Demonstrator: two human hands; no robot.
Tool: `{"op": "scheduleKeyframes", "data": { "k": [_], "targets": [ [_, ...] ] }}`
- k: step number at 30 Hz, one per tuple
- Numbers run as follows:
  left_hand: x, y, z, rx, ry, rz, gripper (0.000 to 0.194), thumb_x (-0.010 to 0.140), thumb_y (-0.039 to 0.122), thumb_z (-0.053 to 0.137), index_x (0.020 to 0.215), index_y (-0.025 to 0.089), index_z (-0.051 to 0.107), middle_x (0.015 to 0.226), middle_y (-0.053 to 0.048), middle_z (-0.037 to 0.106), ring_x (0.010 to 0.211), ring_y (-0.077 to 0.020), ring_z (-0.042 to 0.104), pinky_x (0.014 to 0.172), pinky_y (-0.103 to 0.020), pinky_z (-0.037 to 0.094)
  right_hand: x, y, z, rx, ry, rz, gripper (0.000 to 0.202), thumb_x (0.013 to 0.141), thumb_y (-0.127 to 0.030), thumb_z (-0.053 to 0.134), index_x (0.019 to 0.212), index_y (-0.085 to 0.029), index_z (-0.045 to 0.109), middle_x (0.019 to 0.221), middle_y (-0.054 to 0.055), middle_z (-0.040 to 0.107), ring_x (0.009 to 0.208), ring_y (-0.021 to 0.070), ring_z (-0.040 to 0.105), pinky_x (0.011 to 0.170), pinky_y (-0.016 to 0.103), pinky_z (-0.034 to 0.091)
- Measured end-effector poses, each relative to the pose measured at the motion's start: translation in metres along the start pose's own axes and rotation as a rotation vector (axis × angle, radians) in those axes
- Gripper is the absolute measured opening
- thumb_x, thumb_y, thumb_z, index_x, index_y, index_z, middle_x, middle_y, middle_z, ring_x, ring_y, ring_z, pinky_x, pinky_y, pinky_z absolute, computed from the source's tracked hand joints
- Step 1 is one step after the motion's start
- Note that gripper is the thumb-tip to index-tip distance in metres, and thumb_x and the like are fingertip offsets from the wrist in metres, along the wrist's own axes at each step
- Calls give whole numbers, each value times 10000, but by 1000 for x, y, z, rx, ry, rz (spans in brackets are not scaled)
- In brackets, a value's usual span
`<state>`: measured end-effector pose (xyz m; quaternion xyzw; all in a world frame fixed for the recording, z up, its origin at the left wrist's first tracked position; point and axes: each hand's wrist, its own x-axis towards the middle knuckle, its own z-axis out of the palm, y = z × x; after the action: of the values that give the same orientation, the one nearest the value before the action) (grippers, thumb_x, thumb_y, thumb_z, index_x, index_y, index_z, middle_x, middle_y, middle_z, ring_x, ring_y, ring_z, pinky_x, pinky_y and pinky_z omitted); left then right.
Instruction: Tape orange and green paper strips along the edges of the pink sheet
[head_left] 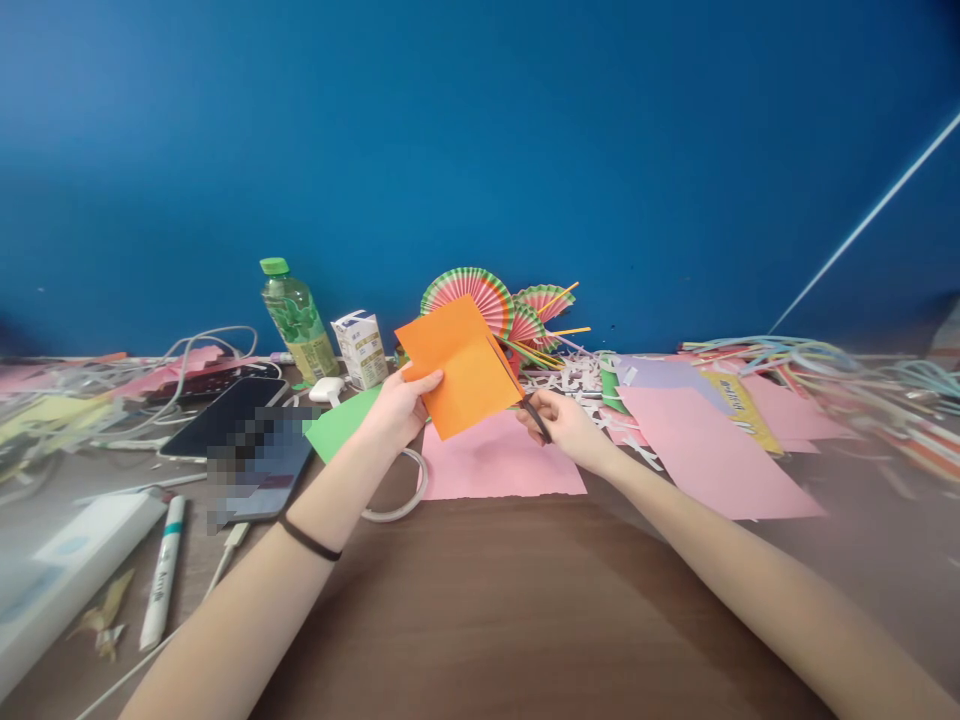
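Observation:
My left hand (405, 408) grips a sheet of orange paper (469, 365) by its left edge, thumb on top. The sheet is raised above the table and tilted. A pair of scissors (537, 420) with dark handles is held in my right hand (566, 425). Its blades lie along the right edge of the orange paper, where a narrow strip seems to part from the sheet. Below the hands lies a pink sheet (499, 470), and a green sheet (341, 425) is partly hidden behind my left forearm.
Pleated paper fans (469, 295) stand against the blue wall. A green-capped bottle (296, 320) and a small carton (361, 350) are at back left. A roll of tape (421, 480), a marker (161, 575) and a tablet (225, 415) lie leftward. More pink paper (709, 445) and paper scraps (574, 380) are rightward.

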<state>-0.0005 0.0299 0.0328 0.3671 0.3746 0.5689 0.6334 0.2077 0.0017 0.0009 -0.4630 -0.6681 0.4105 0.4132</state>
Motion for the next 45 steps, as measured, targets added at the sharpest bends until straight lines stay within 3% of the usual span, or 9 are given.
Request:
{"op": "scheduleKeyframes", "data": {
  "k": [9, 20, 45],
  "targets": [
    [1, -1, 1, 8, 10, 11, 256, 651, 36, 601, 879, 153, 601, 885, -66, 681, 769, -194, 651, 724, -331, 530, 0, -2, -3, 39, -49, 9, 298, 703, -440, 580, 679, -185, 429, 483, -55, 470, 454, 82, 409, 465, 231, 277],
    [1, -8, 0, 2, -38, -43, 340, 579, 39, 680, 897, 141, 615, 1000, -104, 658, 918, -232, 621, 846, -365, 495, 0, -3, -2, 64, -52, 37, 314, 712, -471, 557, 694, -178, 445, 478, -50, 478, 440, 75, 378, 454, 223, 239],
    [0, -12, 3, 52, -30, -91, 273, 608, 56, 656, 869, 124, 614, 995, -115, 654, 884, -239, 628, 847, -381, 485, 1, 0, -2, 21, -23, -2, 333, 733, -460, 553, 653, -190, 375, 485, -57, 477, 458, 74, 396, 473, 221, 260]
  ]
}}
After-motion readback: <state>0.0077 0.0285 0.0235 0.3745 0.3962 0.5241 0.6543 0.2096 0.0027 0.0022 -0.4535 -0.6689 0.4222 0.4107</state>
